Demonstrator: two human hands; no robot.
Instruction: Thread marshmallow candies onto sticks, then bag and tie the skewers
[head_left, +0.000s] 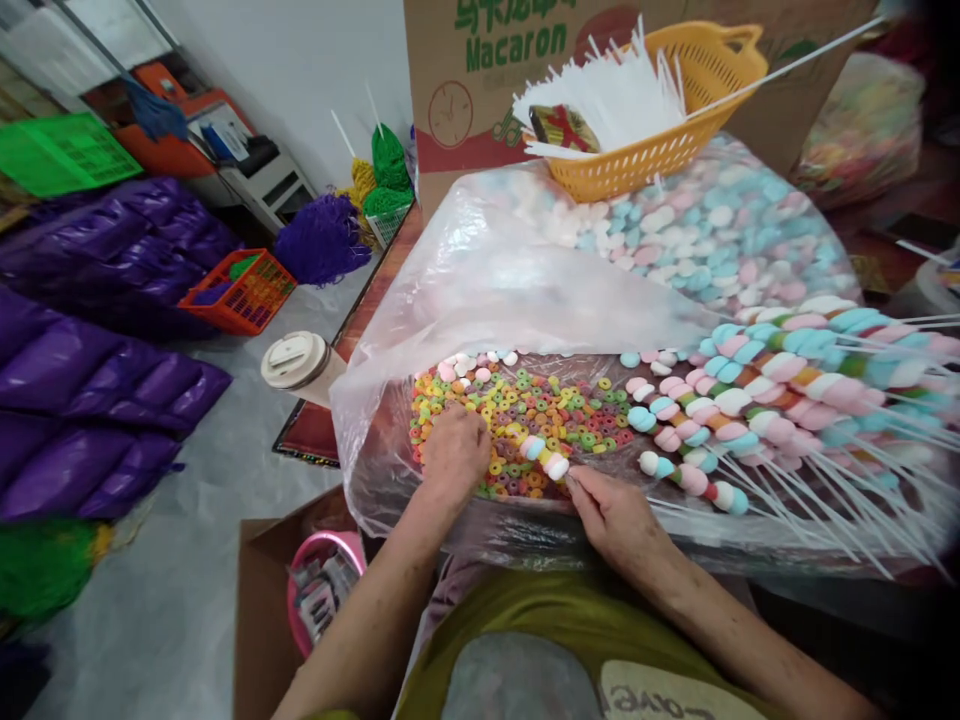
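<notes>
My right hand (611,510) pinches the near end of a marshmallow skewer (555,465), threaded with white, blue and yellow pieces. The skewer tilts up and left over a heap of colourful ring cereal (555,410). My left hand (456,448) is at the left part of the heap, its fingers curled down among the rings. What its fingertips hold, if anything, is hidden. To the right lies a pile of finished-looking marshmallow skewers (795,375), with white sticks pointing right and toward me. Loose marshmallows (476,368) lie just behind the cereal.
A clear plastic bag (465,260) of pastel marshmallows (697,240) covers the table's back, with a yellow basket (645,165) of white sticks on it. A lidded cup (300,365) stands left. A cardboard box (259,600) holding a pink bucket (349,545) is below.
</notes>
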